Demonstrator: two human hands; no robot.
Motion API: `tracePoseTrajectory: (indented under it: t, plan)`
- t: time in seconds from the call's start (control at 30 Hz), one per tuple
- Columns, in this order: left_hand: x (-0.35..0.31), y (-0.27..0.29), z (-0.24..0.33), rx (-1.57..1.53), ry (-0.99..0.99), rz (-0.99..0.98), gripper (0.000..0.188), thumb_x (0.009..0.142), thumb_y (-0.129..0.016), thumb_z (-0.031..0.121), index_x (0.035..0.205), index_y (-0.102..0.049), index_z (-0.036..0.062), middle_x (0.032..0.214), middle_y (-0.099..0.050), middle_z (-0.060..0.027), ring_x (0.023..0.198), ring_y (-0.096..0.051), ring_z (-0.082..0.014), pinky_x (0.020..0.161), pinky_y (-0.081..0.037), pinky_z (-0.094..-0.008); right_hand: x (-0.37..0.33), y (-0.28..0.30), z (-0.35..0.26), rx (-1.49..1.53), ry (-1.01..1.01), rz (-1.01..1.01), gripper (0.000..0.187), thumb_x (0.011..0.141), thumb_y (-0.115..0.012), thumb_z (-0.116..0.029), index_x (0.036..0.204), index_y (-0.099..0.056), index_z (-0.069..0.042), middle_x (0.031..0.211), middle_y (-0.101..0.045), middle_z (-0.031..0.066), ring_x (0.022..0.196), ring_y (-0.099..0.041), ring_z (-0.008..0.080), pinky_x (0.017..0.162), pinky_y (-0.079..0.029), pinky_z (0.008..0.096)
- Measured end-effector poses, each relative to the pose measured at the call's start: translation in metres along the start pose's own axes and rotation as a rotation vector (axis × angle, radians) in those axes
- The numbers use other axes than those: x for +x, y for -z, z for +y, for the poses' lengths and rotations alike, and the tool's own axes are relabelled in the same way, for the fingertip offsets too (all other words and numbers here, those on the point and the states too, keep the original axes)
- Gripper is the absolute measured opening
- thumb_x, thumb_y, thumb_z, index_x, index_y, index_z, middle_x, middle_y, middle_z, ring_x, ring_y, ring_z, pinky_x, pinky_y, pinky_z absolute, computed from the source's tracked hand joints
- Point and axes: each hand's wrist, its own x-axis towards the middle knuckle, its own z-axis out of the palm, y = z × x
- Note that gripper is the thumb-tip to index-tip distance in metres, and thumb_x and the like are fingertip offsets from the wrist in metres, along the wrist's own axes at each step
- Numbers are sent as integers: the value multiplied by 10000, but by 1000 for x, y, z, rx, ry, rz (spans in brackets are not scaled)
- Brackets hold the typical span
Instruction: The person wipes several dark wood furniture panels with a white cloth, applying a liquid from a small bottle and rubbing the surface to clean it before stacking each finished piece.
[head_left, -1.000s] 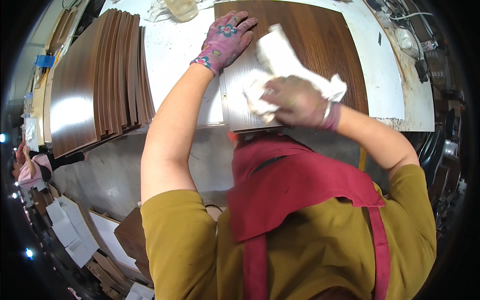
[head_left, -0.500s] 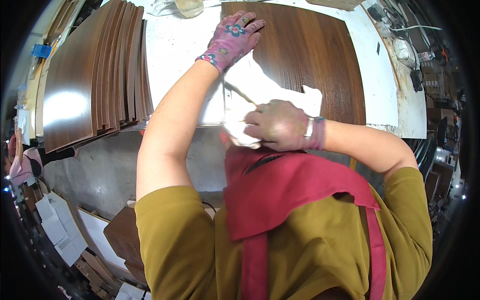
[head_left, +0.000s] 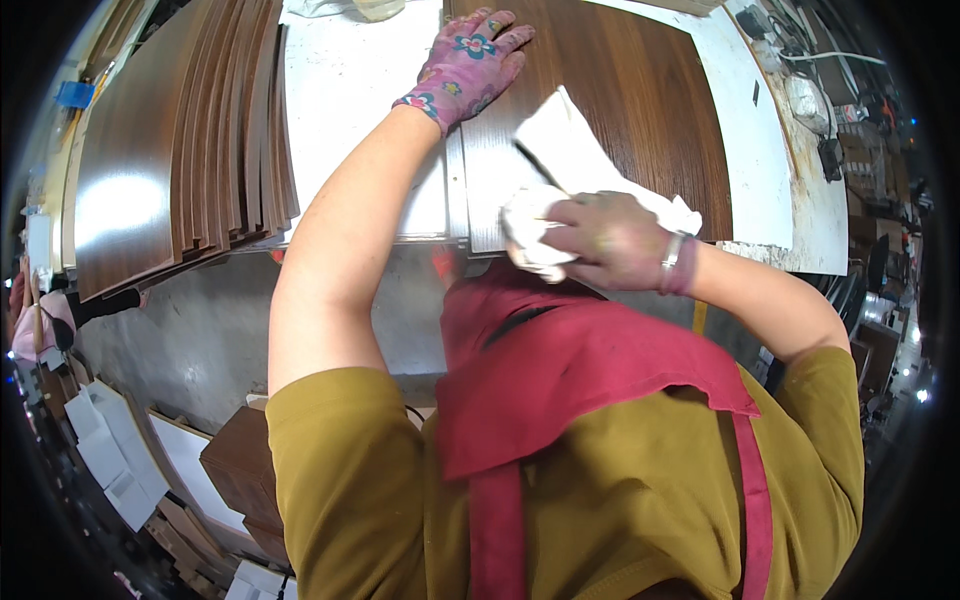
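A dark brown wood-grain panel (head_left: 640, 90) lies flat on the white worktop. My left hand (head_left: 468, 65), in a purple flowered glove, rests with spread fingers on the panel's far left part. Bunched in my right hand (head_left: 618, 240) is a white cloth (head_left: 590, 150), pressed on the panel near its front edge. One loose end of the cloth trails away from me over the wood, and another sticks out to the right. The right glove is slightly blurred, and a band circles that wrist.
A stack of similar brown panels (head_left: 150, 150) leans together at the left of the worktop (head_left: 350, 130). At the back stands a clear container (head_left: 380, 8). Cables and a white bundle (head_left: 808, 105) lie along the right edge. Another person (head_left: 40, 325) is at the far left.
My right hand has moved to the right along the panel's near edge, dragging the cloth with it and uncovering the panel's left edge. The left hand has stayed nearly in place.
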Motion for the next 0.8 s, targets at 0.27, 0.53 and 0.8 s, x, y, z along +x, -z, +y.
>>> tracePoseTrajectory:
  t: [0.27, 0.53, 0.8]
  plan:
    - [5, -2, -3, -8, -64, 29, 419, 977, -466, 337, 1380, -474, 220, 1419, -448, -73, 1341, -395, -311, 1114, -301, -446, -10, 8, 7, 250, -55, -73, 305, 760, -633, -176, 1038, -678, -58, 1037, -636, 132, 928, -636, 319, 816, -513, 411]
    - [0, 18, 11, 51, -22, -39, 432, 967, -485, 339, 1363, -486, 166, 1399, -461, -101, 1318, -413, -320, 1092, -314, -454, -83, 48, 83, 366, -822, 270, 550, 867, -691, -332, 1306, -546, -33, 1281, -571, 176, 1136, -578, 277, 985, -443, 337]
    - [-111, 96, 104, -245, 177, -401, 830, 798, -698, 474, 1450, -363, 86, 1517, -306, -159, 1416, -241, -388, 1143, -223, -530, -86, 11, 83, 3, -797, 365, 566, 836, -645, -409, 1307, -558, -108, 1366, -484, 258, 1264, -472, 396, 1068, -380, 399]
